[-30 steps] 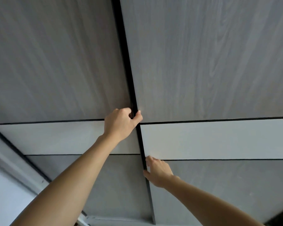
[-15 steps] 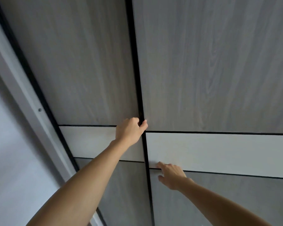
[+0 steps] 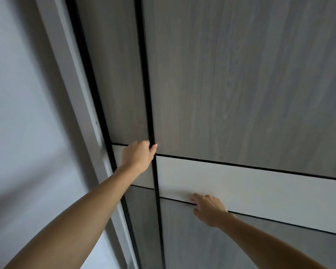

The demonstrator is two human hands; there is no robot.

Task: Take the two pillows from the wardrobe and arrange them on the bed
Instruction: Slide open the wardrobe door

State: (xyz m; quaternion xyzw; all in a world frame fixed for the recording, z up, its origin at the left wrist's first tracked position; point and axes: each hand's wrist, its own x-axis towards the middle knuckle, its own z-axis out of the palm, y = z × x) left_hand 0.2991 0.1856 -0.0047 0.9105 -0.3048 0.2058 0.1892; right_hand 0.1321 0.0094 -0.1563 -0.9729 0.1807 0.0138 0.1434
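The wardrobe fills the view, its sliding doors made of grey wood-grain panels with a white band (image 3: 250, 189) across the middle. My left hand (image 3: 138, 158) is curled around the black vertical edge (image 3: 146, 84) of the wide right door (image 3: 241, 84). My right hand (image 3: 209, 209) lies against that same door, fingertips at the black groove under the white band, gripping nothing. Only a narrow strip of the left door (image 3: 120, 84) shows between the black edge and the frame. No pillow and no bed is in view; the wardrobe's inside is hidden.
A pale grey wardrobe frame (image 3: 74, 74) runs down beside the left door. A plain white wall (image 3: 17, 113) lies to the left of it. The camera looks steeply up along the doors.
The black door edge in my left hand has moved left toward the frame, so the visible left panel has narrowed. My right hand has travelled along with the door. The view has swung left.
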